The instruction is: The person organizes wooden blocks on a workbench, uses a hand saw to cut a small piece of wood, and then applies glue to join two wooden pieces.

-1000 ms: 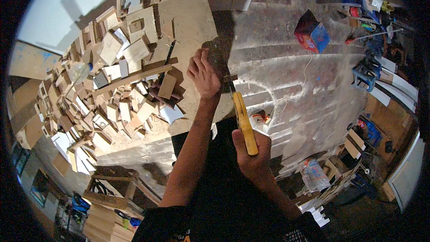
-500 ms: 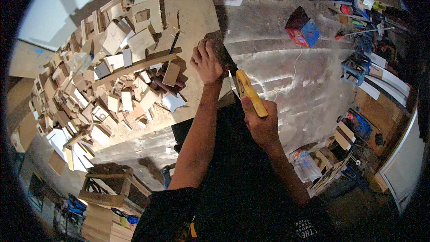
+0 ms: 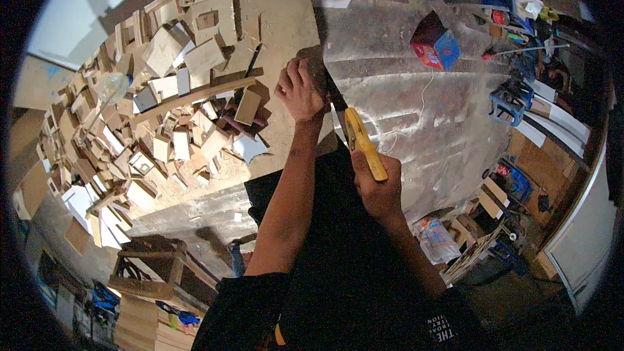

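Yellow plastic, by its look, forms the handle of a hand saw, and the right hand has its grip closed firmly round the near end of it. The saw's long axis runs aslant, from the right hand at near right toward the far left, and its pale blade points to the right edge of the surface. Just left of the blade's far end is the left hand, the nearer of the two to that end; whether skin and metal touch cannot be told. The left hand's fingers are bent and set down at the surface's edge, and deep shadow hides whether its grip has hold of anything.

So the blade lies to the near right of the left hand and to the far left of the right hand, between the two. Left of the left hand, a small wooden block rests near a long wooden strip, with a heap of wood offcuts farther left. Right of the saw, well apart, a red and blue box sits on the floor.
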Demonstrator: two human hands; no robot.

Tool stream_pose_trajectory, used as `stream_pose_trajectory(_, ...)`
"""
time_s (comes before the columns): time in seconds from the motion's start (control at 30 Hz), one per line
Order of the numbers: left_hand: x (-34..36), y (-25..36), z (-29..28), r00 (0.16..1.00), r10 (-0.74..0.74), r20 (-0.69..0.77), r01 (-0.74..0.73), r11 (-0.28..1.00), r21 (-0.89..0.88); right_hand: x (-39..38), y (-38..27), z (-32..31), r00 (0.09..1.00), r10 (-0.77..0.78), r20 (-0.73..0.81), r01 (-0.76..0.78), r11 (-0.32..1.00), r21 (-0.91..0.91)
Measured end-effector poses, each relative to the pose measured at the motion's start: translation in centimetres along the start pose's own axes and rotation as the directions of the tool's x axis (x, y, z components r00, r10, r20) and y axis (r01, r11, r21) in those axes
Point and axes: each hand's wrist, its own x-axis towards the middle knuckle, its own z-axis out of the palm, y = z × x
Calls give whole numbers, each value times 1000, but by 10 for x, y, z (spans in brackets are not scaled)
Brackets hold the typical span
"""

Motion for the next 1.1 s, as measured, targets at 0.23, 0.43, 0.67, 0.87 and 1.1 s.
stream_pose_trajectory(0.23, 0, 0, -1, 1000, -17, -7, 17, 999, 45, -15, -13, 0, 999, -28, 39, 27, 999, 32)
stream_pose_trajectory(0.43, -1, -3, 0, 1000, 14, -8, -14, 999, 36, -16, -14, -6, 998, 33, 53, -36, 997, 72)
stream_pose_trajectory(0.67, -1, -5, 3, 999, 37, -14, -36, 999, 28, -14, 3, 9, 999, -41, 12, 39, 995, 94)
stream_pose_trajectory(0.87, -4, -6, 4, 999, 27, -29, -25, 998, 56, -17, -5, 1, 1000, 4, 5, -5, 996, 91)
stream_pose_trajectory(1.1, -4, -2, 4, 999, -26, 19, 26, 1000, 5, -5, 1, -2, 1000, 12, 14, -13, 997, 74)
